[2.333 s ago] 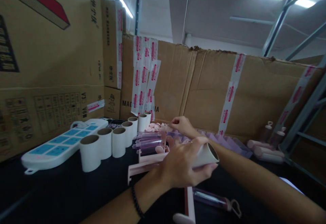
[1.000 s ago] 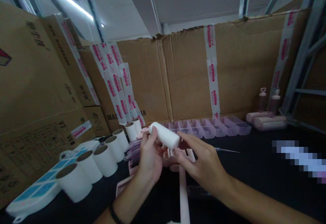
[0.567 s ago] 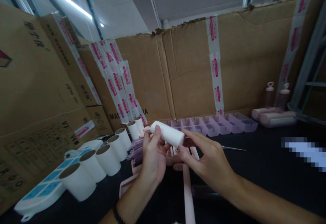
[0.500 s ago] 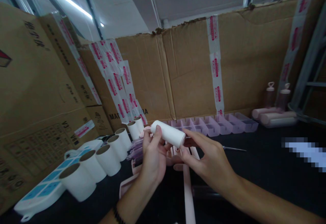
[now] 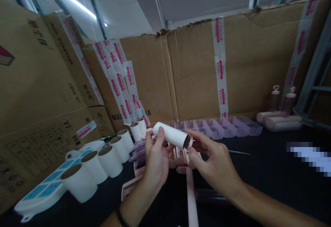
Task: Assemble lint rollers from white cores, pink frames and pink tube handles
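Note:
My left hand (image 5: 157, 158) is closed around a white paper roll (image 5: 169, 134), held tilted above the table with its right end lower. At that end a round translucent end piece (image 5: 190, 141) with a pale rim juts out, pinched between the thumb and fingers of my right hand (image 5: 212, 158). Whether it reaches inside the roll is hidden. A pale pink part (image 5: 148, 133) shows by the fingers of my left hand. Below my hands lie pink plastic parts and a long pink handle-like strip (image 5: 191, 196).
Several white paper rolls (image 5: 110, 161) stand in a row on the left beside a white tray with blue compartments (image 5: 49, 182). Behind lies a lilac compartment tray (image 5: 219, 129). Pink cylinders (image 5: 283, 122) and clear bottles (image 5: 288, 103) sit far right. Cardboard walls (image 5: 193, 72) enclose the table.
My right hand has shifted slightly right, away from the roll. The translucent end piece now shows apart from the roll's right end. My left hand keeps its hold.

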Tool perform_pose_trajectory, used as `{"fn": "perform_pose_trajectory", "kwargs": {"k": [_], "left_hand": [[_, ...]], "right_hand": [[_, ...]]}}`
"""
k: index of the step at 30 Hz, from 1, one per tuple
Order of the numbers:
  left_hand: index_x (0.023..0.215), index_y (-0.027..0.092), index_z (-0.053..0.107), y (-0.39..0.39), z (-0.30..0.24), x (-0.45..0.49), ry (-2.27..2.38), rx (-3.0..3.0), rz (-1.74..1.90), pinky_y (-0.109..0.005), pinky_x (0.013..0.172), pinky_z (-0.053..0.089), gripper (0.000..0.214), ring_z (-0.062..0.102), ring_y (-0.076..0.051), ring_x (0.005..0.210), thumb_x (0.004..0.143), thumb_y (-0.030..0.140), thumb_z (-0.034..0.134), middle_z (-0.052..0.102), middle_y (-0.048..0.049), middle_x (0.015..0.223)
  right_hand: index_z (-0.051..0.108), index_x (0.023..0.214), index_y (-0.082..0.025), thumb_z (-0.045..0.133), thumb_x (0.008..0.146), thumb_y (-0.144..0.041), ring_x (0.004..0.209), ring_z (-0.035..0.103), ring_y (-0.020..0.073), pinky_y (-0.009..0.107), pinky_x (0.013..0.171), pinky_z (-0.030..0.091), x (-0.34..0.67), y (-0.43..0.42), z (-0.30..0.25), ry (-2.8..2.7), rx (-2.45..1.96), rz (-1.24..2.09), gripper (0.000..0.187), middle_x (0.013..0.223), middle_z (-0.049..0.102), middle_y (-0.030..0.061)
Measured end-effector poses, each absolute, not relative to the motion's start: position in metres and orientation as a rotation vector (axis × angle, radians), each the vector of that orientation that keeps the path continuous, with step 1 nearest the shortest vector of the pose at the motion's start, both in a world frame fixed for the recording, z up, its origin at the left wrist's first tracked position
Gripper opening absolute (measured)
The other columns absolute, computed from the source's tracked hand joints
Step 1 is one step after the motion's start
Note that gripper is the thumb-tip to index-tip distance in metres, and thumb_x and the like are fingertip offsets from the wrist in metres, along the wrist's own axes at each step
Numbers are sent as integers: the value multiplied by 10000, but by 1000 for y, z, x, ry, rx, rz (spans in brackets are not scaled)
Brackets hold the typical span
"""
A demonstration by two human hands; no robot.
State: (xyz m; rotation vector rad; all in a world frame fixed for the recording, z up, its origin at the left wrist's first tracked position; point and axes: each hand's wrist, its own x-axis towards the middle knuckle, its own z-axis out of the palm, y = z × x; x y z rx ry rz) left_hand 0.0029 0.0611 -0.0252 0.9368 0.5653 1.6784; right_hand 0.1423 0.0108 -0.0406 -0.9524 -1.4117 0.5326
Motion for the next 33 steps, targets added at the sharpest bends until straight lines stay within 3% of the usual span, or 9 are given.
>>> {"fn": "perform_pose_trajectory", "kwargs": {"k": [3, 7, 14, 22, 27, 30, 33], "left_hand": [[1010, 217, 499, 64, -28, 2, 594, 952, 1691, -215, 712, 575, 393, 622, -148, 937, 812, 361, 806, 606, -37, 1084], [1073, 228, 474, 66, -32, 3, 709, 1003, 1710, -263, 745, 590, 399, 618, -179, 1012, 842, 375, 763, 594, -53, 1138], [1071, 220, 458, 61, -36, 5, 760, 1102, 1767, -315, 779, 591, 380, 632, -196, 976, 851, 333, 746, 614, -51, 1069], [1062, 224, 468, 60, -18, -5, 700, 1173, 1882, -251, 785, 534, 390, 644, -161, 893, 831, 310, 771, 610, -27, 1001], [1137, 232, 452, 56, 21, -37, 578, 1274, 2124, -214, 706, 534, 472, 652, -149, 802, 807, 254, 789, 648, -26, 964], [1224, 234, 483, 39, 32, -70, 655, 1344, 2240, -200, 744, 542, 534, 677, -151, 859, 802, 259, 810, 678, -39, 1012], [1185, 213, 563, 12, 25, -108, 915, 1388, 2339, -216, 755, 550, 524, 693, -185, 927, 757, 301, 852, 695, -68, 1112]], "right_hand": [[704, 1246, -173, 654, 817, -244, 1053, 747, 247, 380, 953, 590, 141, 14, -41, -1263, -936, 753, 438, 1168, 771, 88], [717, 1217, -116, 764, 774, -334, 1076, 739, 282, 408, 1001, 565, 141, 19, -43, -1066, -933, 995, 496, 1162, 771, 137], [709, 1186, -114, 678, 866, -336, 1014, 765, 270, 399, 960, 598, 140, 21, -50, -1014, -919, 1130, 391, 1096, 785, 145], [713, 1095, -136, 704, 829, -415, 973, 765, 267, 410, 898, 627, 150, 39, -59, -1113, -949, 1010, 386, 1009, 784, 115], [649, 1058, -141, 649, 926, -424, 838, 743, 209, 387, 796, 630, 158, 72, -58, -1313, -994, 860, 312, 912, 748, 68], [648, 1097, -137, 627, 981, -378, 811, 699, 164, 358, 761, 608, 153, 105, -53, -1461, -1072, 774, 268, 977, 710, 48], [644, 1168, -148, 637, 980, -355, 918, 685, 185, 378, 801, 598, 137, 139, -43, -1598, -1139, 679, 280, 1112, 683, 68]]}}
